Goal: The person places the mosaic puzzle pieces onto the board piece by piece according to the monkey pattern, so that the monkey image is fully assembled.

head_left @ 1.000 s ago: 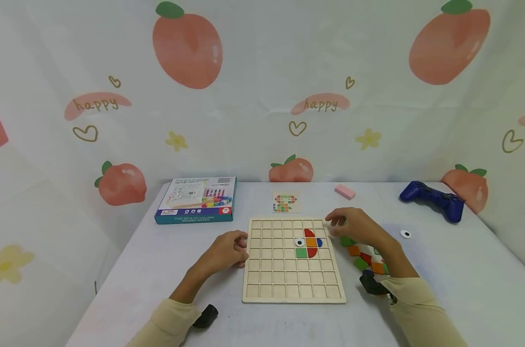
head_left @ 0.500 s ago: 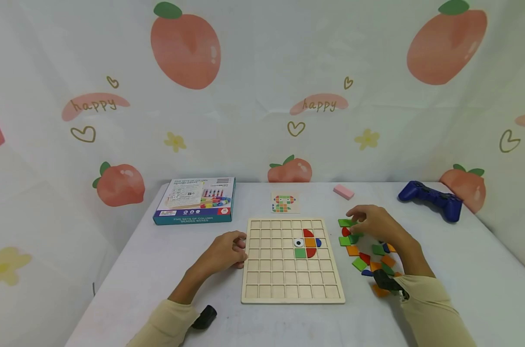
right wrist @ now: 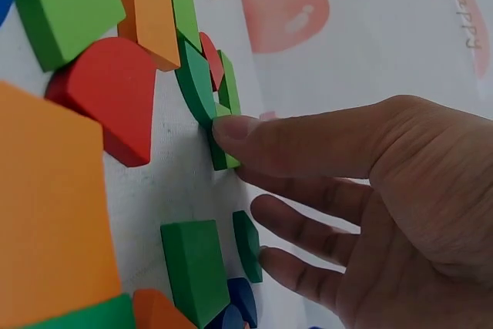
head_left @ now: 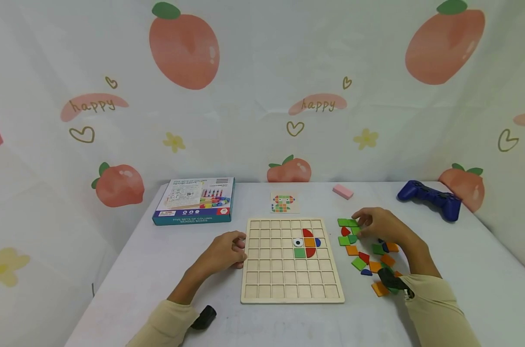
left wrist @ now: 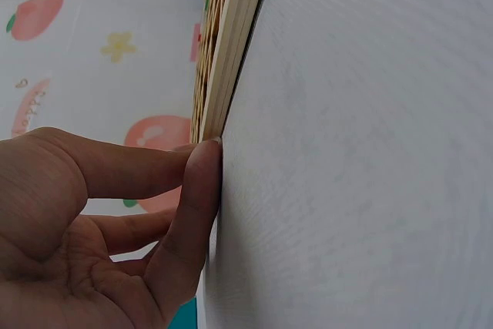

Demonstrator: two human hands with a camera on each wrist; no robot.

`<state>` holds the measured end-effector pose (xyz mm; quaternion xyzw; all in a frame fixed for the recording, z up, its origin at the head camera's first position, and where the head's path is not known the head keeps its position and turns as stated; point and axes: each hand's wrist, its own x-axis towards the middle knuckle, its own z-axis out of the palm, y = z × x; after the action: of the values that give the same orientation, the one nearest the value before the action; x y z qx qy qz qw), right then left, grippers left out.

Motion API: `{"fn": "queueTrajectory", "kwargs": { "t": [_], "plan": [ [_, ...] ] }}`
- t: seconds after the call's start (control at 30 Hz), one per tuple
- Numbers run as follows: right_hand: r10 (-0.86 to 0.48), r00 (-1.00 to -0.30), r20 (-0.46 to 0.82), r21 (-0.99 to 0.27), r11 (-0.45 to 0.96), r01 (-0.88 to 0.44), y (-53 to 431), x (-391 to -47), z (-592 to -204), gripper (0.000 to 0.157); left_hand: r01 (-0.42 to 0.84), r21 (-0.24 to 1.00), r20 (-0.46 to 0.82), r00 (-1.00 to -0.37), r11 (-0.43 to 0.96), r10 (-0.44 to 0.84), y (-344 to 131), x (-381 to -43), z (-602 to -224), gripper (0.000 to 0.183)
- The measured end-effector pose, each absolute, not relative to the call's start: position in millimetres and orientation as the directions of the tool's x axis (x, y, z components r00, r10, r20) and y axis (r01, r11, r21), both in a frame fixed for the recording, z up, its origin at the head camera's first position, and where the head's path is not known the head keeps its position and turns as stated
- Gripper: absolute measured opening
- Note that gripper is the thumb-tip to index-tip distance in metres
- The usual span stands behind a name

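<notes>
A wooden grid board (head_left: 279, 278) lies mid-table in the head view. On it sit a round eye tile (head_left: 298, 242), an orange square (head_left: 309, 242), a green square (head_left: 299, 252) and a few rounded red and blue pieces. My left hand (head_left: 224, 249) holds the board's left edge; in the left wrist view the thumb and index finger meet at the wooden rim (left wrist: 231, 52). To the right, my right hand (head_left: 381, 225) is over loose coloured tiles (head_left: 352, 250). Its thumb (right wrist: 300, 144) reaches the green tiles (right wrist: 196, 82) in the right wrist view; whether it grips one is unclear.
Behind the board lies a pattern card (head_left: 284, 203), with a pink block (head_left: 343, 191) to its right. A boxed toy set (head_left: 195, 201) is at the back left. A blue game controller (head_left: 430, 200) sits at the back right.
My right hand has moved right from the board's upper right edge to the tile pile, uncovering several green and red tiles. My left hand stays at the board's edge.
</notes>
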<state>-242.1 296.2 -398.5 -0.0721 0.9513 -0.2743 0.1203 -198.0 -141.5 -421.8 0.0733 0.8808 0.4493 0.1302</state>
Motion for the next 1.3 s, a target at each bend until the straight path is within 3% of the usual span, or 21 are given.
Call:
{"fn": "queueTrajectory", "kwargs": {
  "t": [0.9,1.3],
  "plan": [
    [-0.212,-0.958,-0.194,-0.538,0.839,-0.076,305,-241,-397,0.043,0.014,0.805,-0.161,-0.957,0.593,0.242,-142,-199,-424,0.050],
    [-0.265,-0.956,-0.129,-0.586,0.798,-0.142,285,-244,-397,0.038,0.009,0.811,-0.166,-0.955,0.586,0.244,-141,-199,-425,0.051]
  ]
}}
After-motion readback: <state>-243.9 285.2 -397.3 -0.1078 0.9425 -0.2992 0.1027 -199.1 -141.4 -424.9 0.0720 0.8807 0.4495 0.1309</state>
